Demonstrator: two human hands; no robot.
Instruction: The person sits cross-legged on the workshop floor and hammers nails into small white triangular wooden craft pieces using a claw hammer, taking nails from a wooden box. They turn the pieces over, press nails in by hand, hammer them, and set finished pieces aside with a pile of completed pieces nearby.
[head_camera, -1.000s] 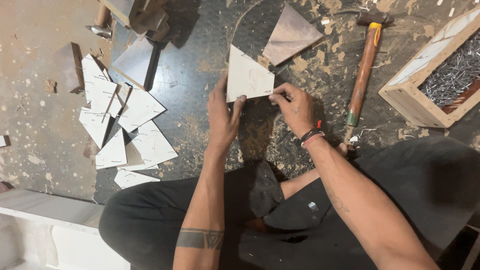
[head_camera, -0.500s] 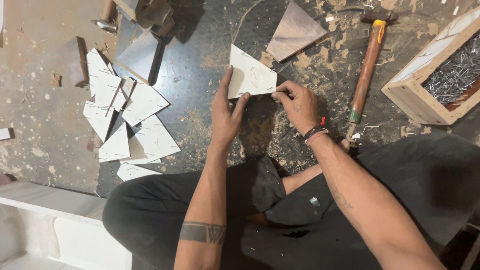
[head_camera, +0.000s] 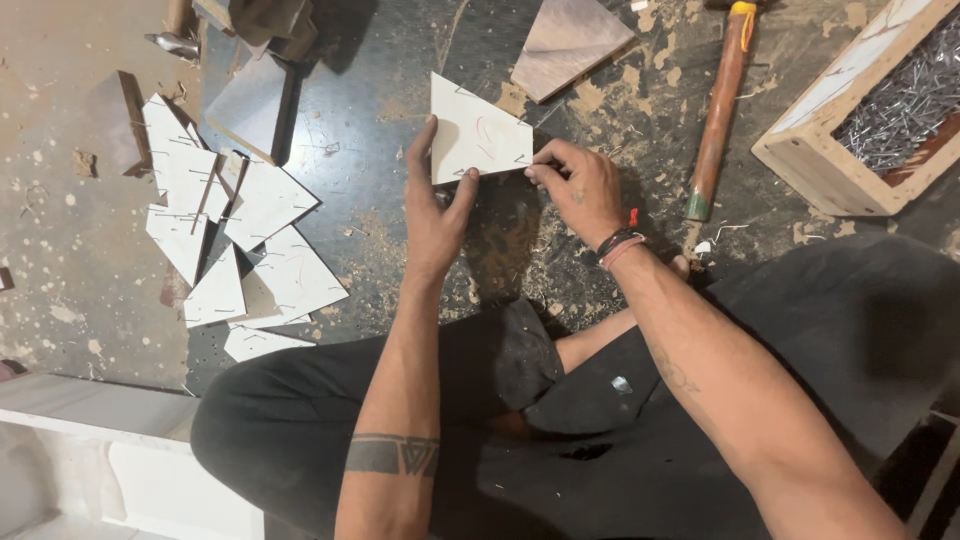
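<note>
White triangular panel pinched by left hand fingers and right hand fingers, near hammer

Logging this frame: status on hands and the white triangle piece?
Left hand steadies the white triangular piece on the dark floor. Right hand pinches its lower right edge. Hammer and nail box lie right, clear of both.

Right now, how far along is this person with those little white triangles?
A pile of white triangles with nails in their edges lies on the floor beside the person, apparently finished. Left hand and right hand hold another white triangle. The hammer lies unused; the box of nails remains well stocked.
</note>
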